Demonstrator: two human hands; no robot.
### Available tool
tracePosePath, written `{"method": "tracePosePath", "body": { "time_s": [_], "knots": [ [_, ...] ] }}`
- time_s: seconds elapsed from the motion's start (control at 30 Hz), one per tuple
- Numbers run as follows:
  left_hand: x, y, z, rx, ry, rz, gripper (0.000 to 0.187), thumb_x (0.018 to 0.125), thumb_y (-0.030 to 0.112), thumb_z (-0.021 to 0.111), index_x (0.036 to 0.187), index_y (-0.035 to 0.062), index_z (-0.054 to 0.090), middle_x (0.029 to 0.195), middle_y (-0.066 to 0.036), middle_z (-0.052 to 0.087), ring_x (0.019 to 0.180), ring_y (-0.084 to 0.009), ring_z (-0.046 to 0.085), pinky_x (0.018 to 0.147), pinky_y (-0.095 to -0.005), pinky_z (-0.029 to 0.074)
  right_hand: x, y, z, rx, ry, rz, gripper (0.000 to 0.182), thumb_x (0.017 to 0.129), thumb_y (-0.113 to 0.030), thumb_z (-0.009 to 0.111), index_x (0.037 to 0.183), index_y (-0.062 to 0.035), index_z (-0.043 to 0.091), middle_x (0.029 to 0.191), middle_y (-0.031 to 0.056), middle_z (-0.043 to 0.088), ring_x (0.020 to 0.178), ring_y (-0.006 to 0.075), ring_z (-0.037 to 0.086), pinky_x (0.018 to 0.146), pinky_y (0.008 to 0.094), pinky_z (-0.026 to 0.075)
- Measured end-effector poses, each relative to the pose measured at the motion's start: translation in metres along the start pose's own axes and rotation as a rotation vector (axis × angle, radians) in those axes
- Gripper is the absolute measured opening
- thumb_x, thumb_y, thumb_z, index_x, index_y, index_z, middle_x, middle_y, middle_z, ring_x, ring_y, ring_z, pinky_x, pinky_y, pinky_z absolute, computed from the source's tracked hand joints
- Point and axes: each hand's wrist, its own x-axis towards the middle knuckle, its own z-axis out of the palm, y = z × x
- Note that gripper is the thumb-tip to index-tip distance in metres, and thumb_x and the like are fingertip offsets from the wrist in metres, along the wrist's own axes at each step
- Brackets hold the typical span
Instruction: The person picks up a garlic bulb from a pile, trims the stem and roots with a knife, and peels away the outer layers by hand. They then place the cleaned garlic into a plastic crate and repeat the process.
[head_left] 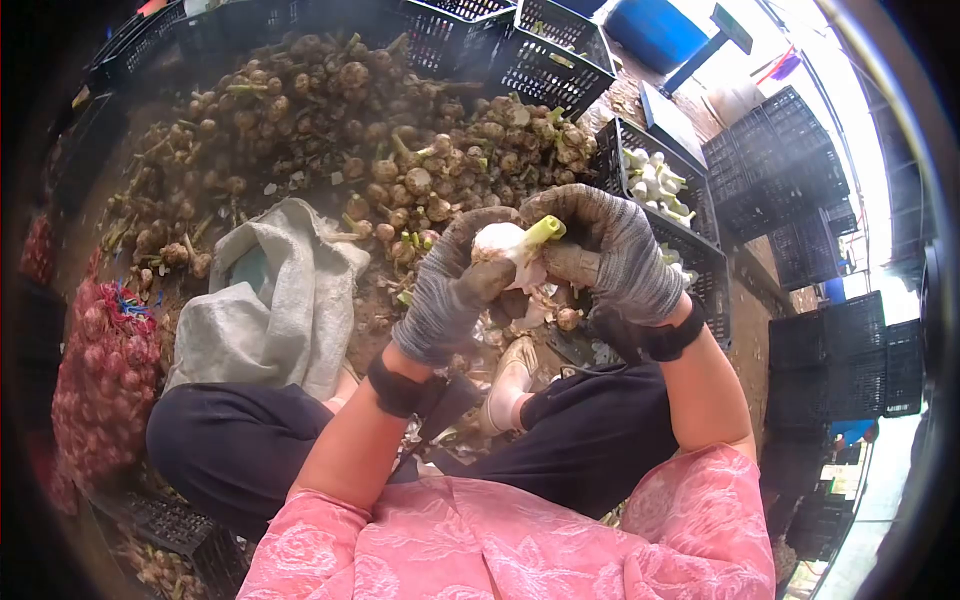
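Observation:
Between my two gloved hands is a garlic bulb (497, 241) with a white, partly peeled body and a cut green stem pointing up to the right. My left hand (452, 285), in a dirty grey glove, is closed around the bulb's left side. On the stem side, my right hand (622, 250) is closed too, its thumb and fingers at the bulb's papery outer skin. Loose skin hangs beneath the bulb. Below the hands, bits of peel and a small brown bulb (568, 319) lie on the ground.
A large heap of unpeeled garlic (300, 100) spreads ahead. At the right, a black crate (712, 200) holds white garlic. Stacked crates (775, 150) stand farther right. A pale sack (270, 310) lies by my left knee, beside a red net bag of garlic (105, 375). A blue barrel (657, 32) stands behind.

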Motion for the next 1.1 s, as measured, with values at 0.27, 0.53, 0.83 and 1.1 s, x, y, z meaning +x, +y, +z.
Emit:
{"method": "tracePosePath", "body": {
  "time_s": [0.27, 0.53, 0.83, 1.1],
  "knots": [
    [0.011, -0.013, -0.008, -0.486, -0.394, -0.182, 0.078, 0.074, 0.058, 0.056, 0.121, -0.0009, 0.039, 0.105, -0.014, 0.055, 0.088, -0.0213, 0.059, 0.075, -0.0307, 0.051, -0.003, -0.002, 0.005, 0.369, 0.071, 0.236, 0.042, 0.072, -0.011, 0.067, 0.109, 0.0007, 0.052, 0.097, 0.0071, 0.059, 0.080, 0.0116, 0.058, 0.065, 0.0239, 0.051],
    [0.019, -0.019, -0.022, -0.285, -0.082, -0.139, 0.053, 0.079, 0.031, 0.062, 0.118, 0.0021, 0.041, 0.103, -0.012, 0.055, 0.087, -0.0235, 0.060, 0.072, -0.0342, 0.054, 0.000, -0.001, 0.011, 0.267, 0.092, 0.256, 0.038, 0.072, -0.012, 0.065, 0.106, 0.0008, 0.054, 0.091, 0.0064, 0.059, 0.072, 0.0103, 0.058, 0.058, 0.0217, 0.050],
    [0.016, -0.009, -0.025, -0.506, -0.139, -0.013, 0.067, 0.068, 0.032, 0.074, 0.120, 0.0070, 0.039, 0.104, -0.014, 0.054, 0.085, -0.0245, 0.060, 0.068, -0.0329, 0.054, 0.006, -0.001, -0.013, 0.327, 0.305, 0.090, 0.019, 0.080, -0.008, 0.056, 0.098, -0.0018, 0.057, 0.083, 0.0060, 0.062, 0.065, 0.0103, 0.059, 0.051, 0.0199, 0.049],
    [0.015, -0.018, -0.014, -0.337, -0.108, 0.171, 0.073, 0.057, 0.015, 0.081, 0.119, 0.0078, 0.044, 0.111, -0.010, 0.054, 0.098, -0.0225, 0.056, 0.080, -0.0336, 0.052, 0.001, -0.013, 0.021, -0.606, 0.187, -0.287, 0.039, 0.065, -0.015, 0.076, 0.099, -0.0044, 0.062, 0.089, 0.0076, 0.059, 0.077, 0.0153, 0.059, 0.065, 0.0259, 0.049]
  ]
}}
